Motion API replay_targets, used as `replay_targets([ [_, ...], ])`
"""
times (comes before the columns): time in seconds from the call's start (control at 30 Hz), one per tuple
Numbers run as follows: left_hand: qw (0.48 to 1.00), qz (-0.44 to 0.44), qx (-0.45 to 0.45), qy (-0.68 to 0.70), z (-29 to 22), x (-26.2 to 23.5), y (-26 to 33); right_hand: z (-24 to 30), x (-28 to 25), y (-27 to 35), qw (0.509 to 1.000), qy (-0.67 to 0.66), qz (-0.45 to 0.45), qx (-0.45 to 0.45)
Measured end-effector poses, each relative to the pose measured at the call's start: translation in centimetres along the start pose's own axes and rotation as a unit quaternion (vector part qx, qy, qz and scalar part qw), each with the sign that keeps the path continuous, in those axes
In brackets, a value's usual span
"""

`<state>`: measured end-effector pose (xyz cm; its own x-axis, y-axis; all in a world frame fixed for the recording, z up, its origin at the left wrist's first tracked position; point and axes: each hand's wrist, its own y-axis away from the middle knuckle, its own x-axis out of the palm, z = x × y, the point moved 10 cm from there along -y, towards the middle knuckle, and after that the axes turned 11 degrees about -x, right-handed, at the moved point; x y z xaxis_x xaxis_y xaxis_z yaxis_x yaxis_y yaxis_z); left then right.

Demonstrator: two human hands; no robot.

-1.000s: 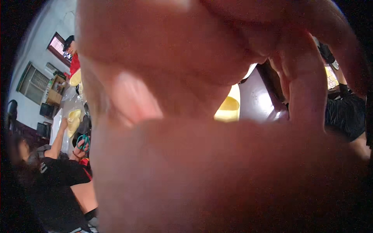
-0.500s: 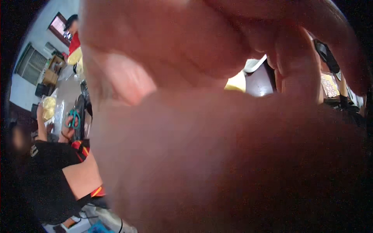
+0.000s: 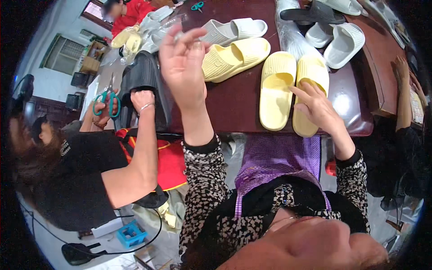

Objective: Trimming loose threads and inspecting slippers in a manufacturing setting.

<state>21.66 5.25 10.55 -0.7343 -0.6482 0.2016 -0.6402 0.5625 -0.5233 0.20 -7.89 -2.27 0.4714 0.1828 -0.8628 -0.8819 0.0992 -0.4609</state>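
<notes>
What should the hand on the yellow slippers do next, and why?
Probably close the right hand on the nearer yellow slipper and lift it. Its fingers already rest there, its twin lies alongside, and the raised left hand looks empty.

Clear plastic bags [image 3: 294,38] on table, top-center.

The left hand [image 3: 182,63] is raised above the dark red worktop [image 3: 234,103], fingers loosely spread, nothing seen held. The right hand [image 3: 317,105] is laid on a pair of yellow slippers [image 3: 290,90] near the worktop's edge. To the left, green-handled scissors [image 3: 105,100] are held by a co-worker against a black slipper [image 3: 146,78].
</notes>
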Motion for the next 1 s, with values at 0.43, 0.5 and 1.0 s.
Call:
replay_targets([
  [0.43, 0.934, -0.174, -0.296, -0.099, 17.7, -14.4, 5.0, -2.2, 0.6, 0.1, 0.992, 0.107, -0.031, 0.066],
  [0.5, 0.917, -0.157, -0.349, -0.116, 18.9, -15.3, 5.5, -1.7, -0.7, 0.8, 0.992, 0.109, -0.043, 0.048],
  [1.0, 0.906, -0.091, -0.412, -0.047, 25.0, -16.3, 6.6, -25.9, -17.9, 6.2, 0.943, 0.272, -0.075, 0.174],
])
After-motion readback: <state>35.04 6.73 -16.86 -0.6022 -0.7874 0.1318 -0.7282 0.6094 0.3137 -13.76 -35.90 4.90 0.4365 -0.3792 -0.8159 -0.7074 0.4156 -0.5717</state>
